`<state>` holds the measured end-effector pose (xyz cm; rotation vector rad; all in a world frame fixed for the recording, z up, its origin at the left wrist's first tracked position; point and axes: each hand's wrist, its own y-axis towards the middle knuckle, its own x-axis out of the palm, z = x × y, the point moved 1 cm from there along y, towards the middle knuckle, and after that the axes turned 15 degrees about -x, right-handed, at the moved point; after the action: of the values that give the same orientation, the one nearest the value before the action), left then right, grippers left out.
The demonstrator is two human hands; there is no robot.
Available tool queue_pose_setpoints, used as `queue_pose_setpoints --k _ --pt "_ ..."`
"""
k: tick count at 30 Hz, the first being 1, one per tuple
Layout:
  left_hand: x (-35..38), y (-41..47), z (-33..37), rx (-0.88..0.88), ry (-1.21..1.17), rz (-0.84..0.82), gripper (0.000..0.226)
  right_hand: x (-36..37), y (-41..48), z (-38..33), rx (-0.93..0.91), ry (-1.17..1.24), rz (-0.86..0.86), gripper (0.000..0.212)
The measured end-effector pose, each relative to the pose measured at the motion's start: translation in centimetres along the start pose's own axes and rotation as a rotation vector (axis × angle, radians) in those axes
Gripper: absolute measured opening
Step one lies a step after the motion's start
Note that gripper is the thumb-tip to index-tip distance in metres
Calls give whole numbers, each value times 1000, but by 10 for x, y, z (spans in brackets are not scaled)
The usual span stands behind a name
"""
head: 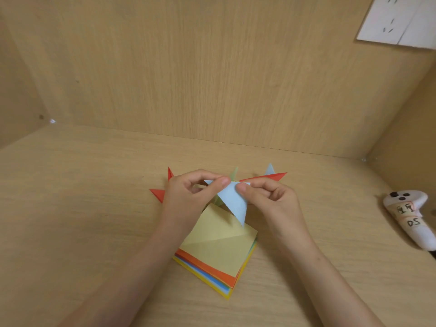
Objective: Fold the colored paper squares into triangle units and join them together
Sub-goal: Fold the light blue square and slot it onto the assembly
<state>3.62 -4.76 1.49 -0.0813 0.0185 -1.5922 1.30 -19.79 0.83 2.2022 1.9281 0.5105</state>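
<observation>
Light-blue triangle unit [232,201] is held in the air just above the far edge of the paper stack [212,263], between both hands. Left hand [188,192] pinches its upper left corner, thumb over forefinger. Right hand [266,197] pinches the upper right corner the same way, so both are clamped on the one unit, thumbs nearly meeting along the top edge. The long axis runs from that wide top edge down to a sharp tip, which points back toward the person and hangs over the stack's top sheet; contact unclear. Neither hand is nearer, since the unit sits dead between them.

Judgement: the unit is being creased or readied for joining. The next move turns on the folded pieces lying beyond the stack, right behind the hands — so the unit would travel forward, wide edge leading.

Counts:
- Held blue unit: one.
- Stack: one, with a pale yellow top sheet [219,246] that is diagonally creased and has orange, blue and yellow edges under it.
- Red points beyond the stack: three, made up of two short red tips [158,193] to the left and one long red point [264,177] to the right.
- Pale blue tip [269,169]: one.
- Pale green tip [234,173]: one.

Whether those are already joined is hidden by the hands.

One white controller [408,215] lies right of the stack, well apart.
</observation>
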Motion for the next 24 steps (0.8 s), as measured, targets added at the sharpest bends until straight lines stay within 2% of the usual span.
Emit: queue_pose_setpoints --k 5,10,19,24 --pt "1 -2 1 18 7 28 11 0 1 -1 -40 -14 32 24" --pt "2 -2 -2 30 -7 55 11 1 0 -2 -26 6 21 6" --pt "3 -2 -1 54 68 -13 8 -1 1 -4 -129 -47 8 5" --pt "3 -4 0 79 99 -30 6 0 1 -2 -107 -54 2 5"
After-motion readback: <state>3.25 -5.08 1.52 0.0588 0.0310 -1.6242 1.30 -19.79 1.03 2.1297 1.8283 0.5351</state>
